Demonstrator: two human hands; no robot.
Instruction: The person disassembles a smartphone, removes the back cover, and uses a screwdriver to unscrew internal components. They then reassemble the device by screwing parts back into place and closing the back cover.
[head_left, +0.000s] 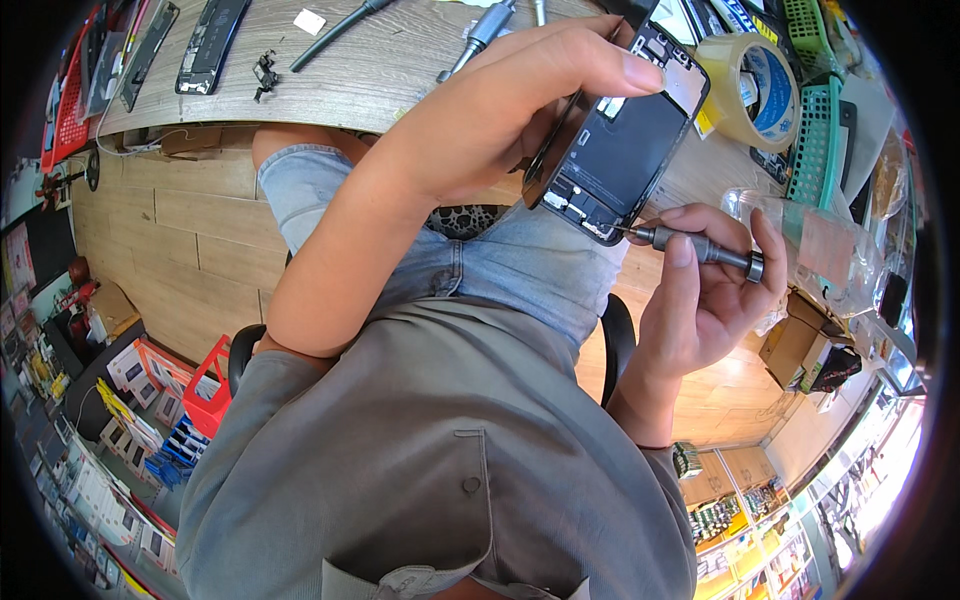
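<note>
An opened smartphone (622,150) is tilted up in my left hand (510,105), its inner parts and dark battery facing me. My left thumb presses on its upper end, while the other fingers wrap behind it, partly hidden. A thin dark panel stands along the phone's left side; whether it is joined to the phone I cannot tell. Between the fingers of my right hand (705,290) is a grey precision screwdriver (700,247). Its tip meets the phone's lower end near the corner; the screw there is too small to make out.
On the wooden desk (330,90) lie another opened phone (212,45), a small black part (264,75), a dark rod-shaped tool (340,35) and a second screwdriver (480,38). A tape roll (715,90) and a green basket (815,140) stand at the right. A red basket (70,125) is at the far left.
</note>
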